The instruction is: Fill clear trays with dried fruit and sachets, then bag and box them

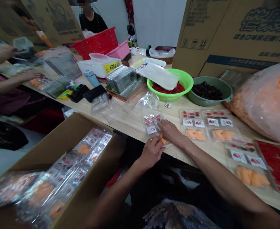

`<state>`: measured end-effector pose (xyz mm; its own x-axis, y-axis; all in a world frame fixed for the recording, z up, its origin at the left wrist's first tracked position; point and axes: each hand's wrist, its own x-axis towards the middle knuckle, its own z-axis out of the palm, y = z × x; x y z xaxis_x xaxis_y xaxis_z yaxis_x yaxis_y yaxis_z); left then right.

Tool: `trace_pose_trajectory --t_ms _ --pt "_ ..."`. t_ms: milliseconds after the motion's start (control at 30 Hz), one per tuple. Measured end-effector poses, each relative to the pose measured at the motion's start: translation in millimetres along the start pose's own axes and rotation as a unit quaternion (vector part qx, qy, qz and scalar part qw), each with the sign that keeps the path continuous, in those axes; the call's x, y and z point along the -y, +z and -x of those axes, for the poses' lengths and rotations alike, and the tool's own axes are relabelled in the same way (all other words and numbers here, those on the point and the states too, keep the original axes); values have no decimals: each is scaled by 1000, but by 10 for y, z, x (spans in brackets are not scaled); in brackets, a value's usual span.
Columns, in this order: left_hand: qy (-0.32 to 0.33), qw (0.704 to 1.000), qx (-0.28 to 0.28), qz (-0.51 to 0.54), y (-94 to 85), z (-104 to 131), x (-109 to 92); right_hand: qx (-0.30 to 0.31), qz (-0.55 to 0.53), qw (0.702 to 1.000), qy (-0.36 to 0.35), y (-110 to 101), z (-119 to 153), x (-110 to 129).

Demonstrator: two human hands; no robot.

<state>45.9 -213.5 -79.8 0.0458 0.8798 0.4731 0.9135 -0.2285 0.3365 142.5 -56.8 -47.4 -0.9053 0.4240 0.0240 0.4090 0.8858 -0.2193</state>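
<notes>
In front of me at the table's edge lies a clear plastic tray (151, 129) with red bits, small printed packets and orange pieces, partly inside a clear bag (150, 101). My left hand (152, 150) grips its near edge with bent fingers. Across its right side reaches my right hand (170, 131), fingers closed at the tray's edge. My hands hide part of the orange pieces. To the right sit more filled trays (196, 124), each holding red and dark bits, two packets and orange pieces.
A cardboard box (106, 178) of bagged trays stands at lower left. Behind are a green basin (189, 86) of red bits, a bowl (227, 95) of dark pieces and stacked clear trays (124, 78). A large bag (256, 101) of orange pieces is at right. Other people work at left.
</notes>
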Motion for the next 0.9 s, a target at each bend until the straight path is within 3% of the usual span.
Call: trace_pose_trajectory --t_ms 133,200,267,367,500,733,900 --pt "-88 989 -118 -5 42 -15 95 -1 -38 998 -45 -6 199 37" --pt "-106 983 -149 0 20 -42 139 -18 -55 997 -59 -1 280 48" --pt "-101 985 -138 -3 -19 -86 185 -36 -77 994 -73 18 335 62" --pt "-95 992 -75 -29 -65 -169 258 -58 -105 986 -118 82 391 112" --pt "-105 991 -22 -83 -33 -240 338 -82 -111 981 -140 175 494 221" --pt "-18 988 -35 -146 148 -196 399 -122 -112 983 -72 156 658 298" --pt "11 992 -11 -128 147 -140 356 -163 -122 976 -78 68 716 350"
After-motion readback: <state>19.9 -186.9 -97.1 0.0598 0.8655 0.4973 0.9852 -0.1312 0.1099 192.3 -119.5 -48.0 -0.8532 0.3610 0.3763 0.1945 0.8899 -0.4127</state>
